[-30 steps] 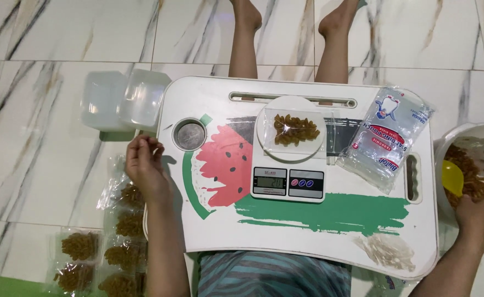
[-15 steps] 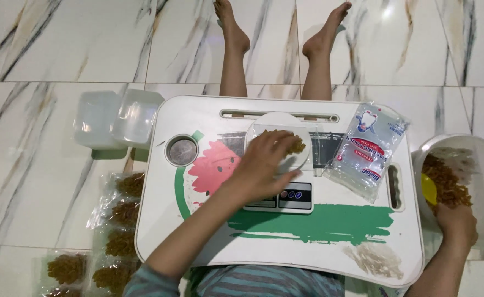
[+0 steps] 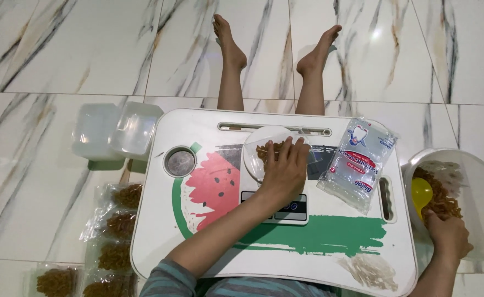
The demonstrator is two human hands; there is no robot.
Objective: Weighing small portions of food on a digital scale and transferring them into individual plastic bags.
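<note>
My left hand (image 3: 285, 168) lies over a round white dish (image 3: 258, 148) of brown snack strands that stands on a small kitchen scale (image 3: 299, 212) in the middle of a white lap table (image 3: 209, 247); its fingers rest on the snack. My right hand (image 3: 445, 234) reaches into a large white bowl (image 3: 481, 187) of the same brown snack on the floor at the right, next to a yellow scoop (image 3: 421, 191). A stack of clear plastic bags (image 3: 357, 162) lies on the table right of the scale.
Several filled clear packets of snack (image 3: 112, 228) lie on the marble floor at the left. Two clear plastic tubs (image 3: 115, 132) stand beyond them. A round metal cup holder (image 3: 180, 161) is set in the table's left part. My bare legs (image 3: 231, 82) stretch out beyond the table.
My left hand has come from the packets at the table's left edge across to the dish on the scale. My right hand has stayed in the bowl.
</note>
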